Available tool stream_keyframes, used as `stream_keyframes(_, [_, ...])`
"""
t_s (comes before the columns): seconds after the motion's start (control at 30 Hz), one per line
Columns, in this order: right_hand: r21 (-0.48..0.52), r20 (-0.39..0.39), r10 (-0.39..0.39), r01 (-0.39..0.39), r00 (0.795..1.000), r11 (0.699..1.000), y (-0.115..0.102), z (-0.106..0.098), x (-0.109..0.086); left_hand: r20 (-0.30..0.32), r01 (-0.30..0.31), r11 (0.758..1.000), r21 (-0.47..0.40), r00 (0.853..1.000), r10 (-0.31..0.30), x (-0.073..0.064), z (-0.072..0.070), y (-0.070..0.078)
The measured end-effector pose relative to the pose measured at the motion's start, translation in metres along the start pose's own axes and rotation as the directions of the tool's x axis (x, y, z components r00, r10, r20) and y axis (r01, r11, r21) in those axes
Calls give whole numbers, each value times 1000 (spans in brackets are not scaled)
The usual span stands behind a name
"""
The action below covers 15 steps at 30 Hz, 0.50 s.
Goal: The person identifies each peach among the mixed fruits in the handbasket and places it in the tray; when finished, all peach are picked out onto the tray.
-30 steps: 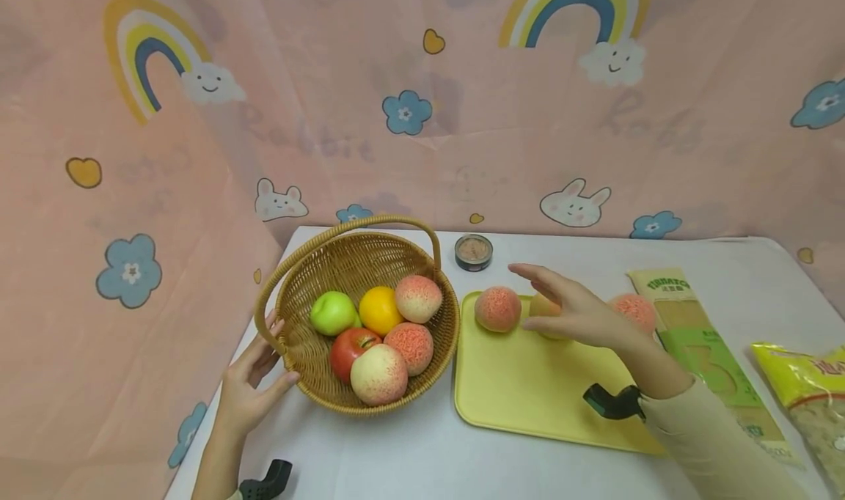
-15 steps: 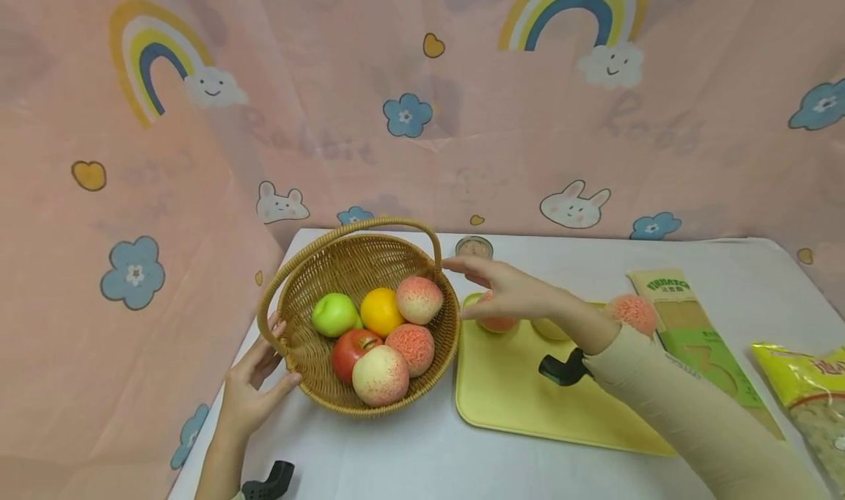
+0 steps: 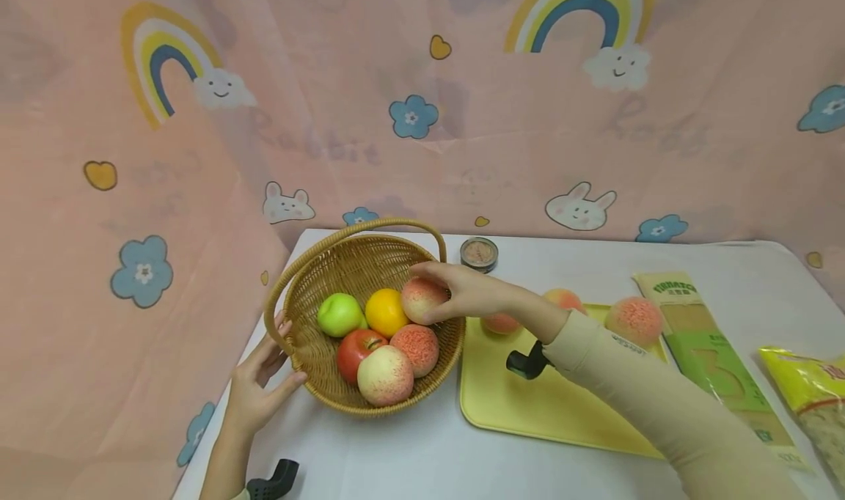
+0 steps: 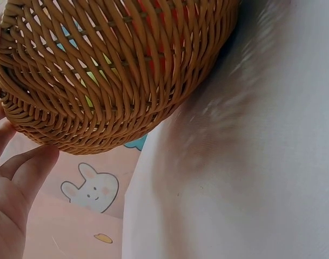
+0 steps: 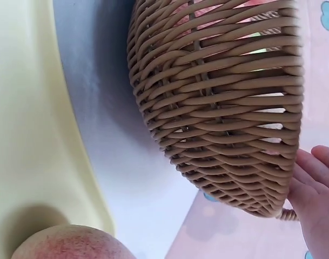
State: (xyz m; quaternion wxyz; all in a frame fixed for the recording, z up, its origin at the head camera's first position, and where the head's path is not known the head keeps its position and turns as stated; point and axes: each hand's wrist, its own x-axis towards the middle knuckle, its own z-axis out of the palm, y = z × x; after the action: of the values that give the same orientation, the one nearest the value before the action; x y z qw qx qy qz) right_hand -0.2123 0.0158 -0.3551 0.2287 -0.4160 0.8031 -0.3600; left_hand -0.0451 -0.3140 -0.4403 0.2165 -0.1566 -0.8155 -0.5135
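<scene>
A brown wicker basket [image 3: 359, 258] with an arched handle holds a green apple [image 3: 339, 314], an orange [image 3: 386, 312], a red apple [image 3: 356, 355] and several peaches. My left hand [image 3: 254, 390] grips the basket's left side near the handle's base; in the left wrist view its thumb [image 4: 37, 167] touches the woven rim. Reaching over the right rim, my right hand [image 3: 472, 292] holds a pink peach [image 3: 420, 300] between thumb and fingers, the peach still among the fruit. In the right wrist view, the basket wall [image 5: 223, 108] hides that peach and the fingertips are unseen.
Right of the basket lies a yellow tray [image 3: 528, 405] with peaches, including one at its right [image 3: 635, 320]. Behind stands a small round tin [image 3: 479, 254]. Farther right are a flat green-and-tan package [image 3: 716, 361] and a yellow bag [image 3: 808, 383]. A pink printed cloth [image 3: 462, 170] hangs behind.
My right hand has moved left from above the tray, across the basket's rim, to the pink peach. The left hand has kept its place on the basket.
</scene>
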Motion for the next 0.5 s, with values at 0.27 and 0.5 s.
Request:
stream_keyframes(0.27, [-111, 27, 41, -38, 999, 993, -1, 2, 15, 5, 4, 1000, 5, 1000, -4, 0, 0, -1])
stream_keyframes(0.5, [-177, 51, 61, -51, 997, 983, -5, 3, 20, 12, -4, 1000, 6, 1000, 4, 1, 0, -3])
